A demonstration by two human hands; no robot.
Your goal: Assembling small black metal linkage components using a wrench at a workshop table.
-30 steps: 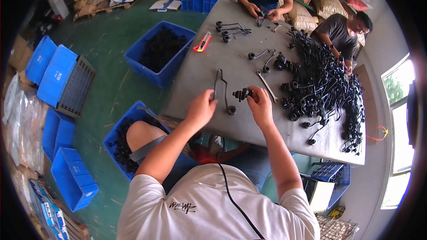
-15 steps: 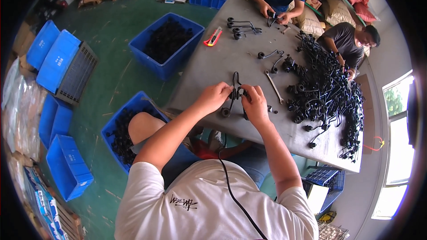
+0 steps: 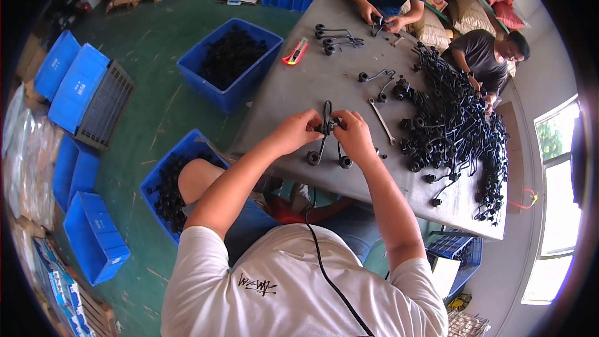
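Observation:
A black bent rod part (image 3: 327, 108) with a loop at its far end stands out between my hands, at the table's near edge. Its two legs run toward me and end in thick black rings (image 3: 313, 158). My left hand (image 3: 302, 131) pinches the part's middle from the left. From the right, my right hand (image 3: 354, 136) closes its fingers at the same dark middle piece. Fingers hide the exact shape there. A combination wrench (image 3: 382, 122) lies to the right of my right hand, and small black bits (image 3: 384, 156) lie near that wrist.
A big heap of black rod parts (image 3: 449, 118) covers the table's right side. More rods (image 3: 340, 40) and a red utility knife (image 3: 295, 52) lie farther off. Blue bins (image 3: 228, 97) of black pieces stand left. Two people work across the table, one holding a black part.
My right fingers have shifted in toward the rod part's middle, and its right ring shows more fully. My left hand stays on the part. The whole view has shifted slightly.

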